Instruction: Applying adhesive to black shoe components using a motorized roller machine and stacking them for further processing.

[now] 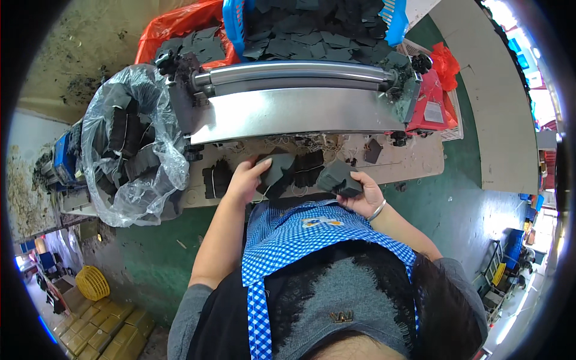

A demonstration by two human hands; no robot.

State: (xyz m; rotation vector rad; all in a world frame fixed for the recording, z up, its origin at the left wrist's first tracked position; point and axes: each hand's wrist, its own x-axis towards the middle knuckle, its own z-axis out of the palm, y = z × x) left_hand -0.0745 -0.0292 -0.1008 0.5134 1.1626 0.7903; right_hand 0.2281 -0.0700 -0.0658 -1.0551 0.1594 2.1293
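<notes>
My left hand (245,180) is closed on a dark grey stack of square pieces (279,170), thumb on top; how thick the stack is I cannot tell. A second stack of grey squares (333,177) is gripped at its right end by my right hand (367,197), which has a bangle at the wrist. Between the two stacks, a black bundle of pieces (308,167) lies on the worktable (414,157). Another black bundle (217,179) sits left of my left hand. One loose dark square (373,151) lies beyond my right hand.
Just beyond my hands stands a machine with metal rollers (300,73) and a sloping steel plate (288,113). A blue basket (235,27) of loose squares and a red bag (157,31) are behind it. A clear plastic bag (99,141) with bundles stands at left. Thin strings litter the table.
</notes>
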